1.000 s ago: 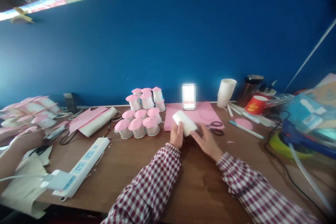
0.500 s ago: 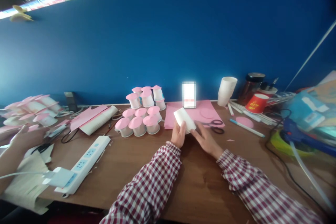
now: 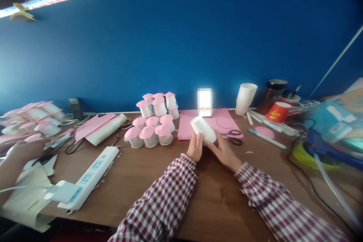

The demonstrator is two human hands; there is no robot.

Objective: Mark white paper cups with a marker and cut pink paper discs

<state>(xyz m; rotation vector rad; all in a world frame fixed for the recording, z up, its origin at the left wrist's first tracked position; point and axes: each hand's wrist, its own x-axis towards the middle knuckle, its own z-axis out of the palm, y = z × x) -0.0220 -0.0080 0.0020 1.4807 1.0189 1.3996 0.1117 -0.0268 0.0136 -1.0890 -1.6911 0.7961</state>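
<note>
A plain white paper cup (image 3: 202,127) is held tilted between the left hand (image 3: 195,149) and right hand (image 3: 226,153), above the tabletop (image 3: 215,200), its narrower end toward the upper left and wider end toward the right hand; whether more cups nest within is unclear

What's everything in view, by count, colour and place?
held cup: one or nested, white, between hands
pink-topped cups: over twelve, pink and white, left
pink sheets: count unclear, pink, rear centre
partition: one, blue, behind
table: one, brown, beneath
scissors: one, dark, on sheets
blurred screen: one, white, on sheets
cup stack: one, white, right rear
red cup: one, red, right
marker: one, white, right
blue tool: one, blue, right edge
power strip: one, white, left
other person's hand: at least one, bare, far left
left hand: one, bare, around cup
right hand: one, bare, at cup's rim
</note>
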